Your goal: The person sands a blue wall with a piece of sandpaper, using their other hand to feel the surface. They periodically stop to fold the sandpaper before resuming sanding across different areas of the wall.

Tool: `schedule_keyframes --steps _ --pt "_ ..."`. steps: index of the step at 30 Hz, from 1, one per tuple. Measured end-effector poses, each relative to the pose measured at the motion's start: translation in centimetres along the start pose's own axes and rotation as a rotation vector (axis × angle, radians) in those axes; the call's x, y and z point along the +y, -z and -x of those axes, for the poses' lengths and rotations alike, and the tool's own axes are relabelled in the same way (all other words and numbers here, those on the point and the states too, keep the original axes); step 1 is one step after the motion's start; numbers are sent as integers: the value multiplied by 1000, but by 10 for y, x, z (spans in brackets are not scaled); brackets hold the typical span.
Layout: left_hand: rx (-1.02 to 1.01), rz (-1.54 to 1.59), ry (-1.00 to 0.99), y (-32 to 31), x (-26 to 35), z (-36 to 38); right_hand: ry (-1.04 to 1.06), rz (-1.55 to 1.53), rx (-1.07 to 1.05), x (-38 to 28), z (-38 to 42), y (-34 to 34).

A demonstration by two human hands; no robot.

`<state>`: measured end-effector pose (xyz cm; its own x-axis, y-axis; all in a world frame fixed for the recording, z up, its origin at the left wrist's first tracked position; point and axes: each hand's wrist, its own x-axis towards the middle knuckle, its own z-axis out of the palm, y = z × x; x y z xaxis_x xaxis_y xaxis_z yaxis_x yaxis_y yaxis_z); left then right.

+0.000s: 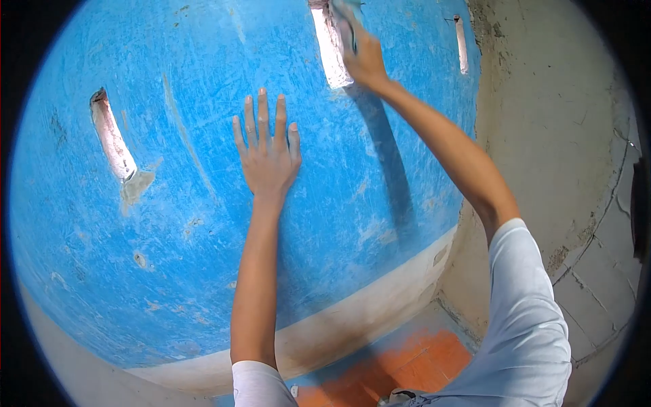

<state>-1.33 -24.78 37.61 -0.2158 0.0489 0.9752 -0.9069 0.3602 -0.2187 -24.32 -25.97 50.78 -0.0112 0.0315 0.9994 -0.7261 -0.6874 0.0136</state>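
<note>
My left hand lies flat against a blue wall, fingers spread and pointing up, with nothing in it. Higher up and to the right, my right hand is closed around a greyish, flat-looking object. That object is blurred and partly covered by the fingers, so its kind cannot be made out. It is beside the upper part of a narrow slot in the wall. The blue surface is scuffed, with pale scratches and chipped patches.
Two more slots pierce the wall, one at the left and one at the far right. A bare plaster wall meets the blue one at a corner. Below runs a whitish band above orange floor tiles covered partly in pale dust.
</note>
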Motion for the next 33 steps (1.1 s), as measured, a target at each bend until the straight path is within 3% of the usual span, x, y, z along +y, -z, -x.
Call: schedule_keyframes --steps 1,4,7,10,13,16,19,23,26,27,30,31,33 --pt "-2 -2 1 -1 0 0 -138 -44 -26 -6 -22 1" --pt "-9 -13 4 1 -2 -1 142 -123 93 12 -79 -22" --pt "-16 -5 4 1 -2 1 -2 -99 112 -1 -45 -17" --pt "-11 -6 2 2 -1 0 228 137 264 13 26 -27" --pt "-6 -1 9 2 -2 -1 198 108 262 9 10 -23" --pt "-12 11 15 1 -1 -1 180 47 253 13 -60 -34" --pt "-26 10 13 2 -1 0 283 48 377 13 -70 -42" --pt "-27 8 4 3 -2 0 -142 -11 112 7 16 -23" --pt "-24 6 12 3 -1 0 160 55 276 12 -18 -29" --pt "-23 11 12 1 -1 1 -7 46 130 11 -39 -26" --pt "-24 16 13 2 -2 2 -67 -116 60 19 -89 -34" --pt "-24 15 10 2 -3 1 -11 -55 151 19 -83 -38" --pt "-22 19 4 2 -2 1 -40 -13 111 12 -41 -25"
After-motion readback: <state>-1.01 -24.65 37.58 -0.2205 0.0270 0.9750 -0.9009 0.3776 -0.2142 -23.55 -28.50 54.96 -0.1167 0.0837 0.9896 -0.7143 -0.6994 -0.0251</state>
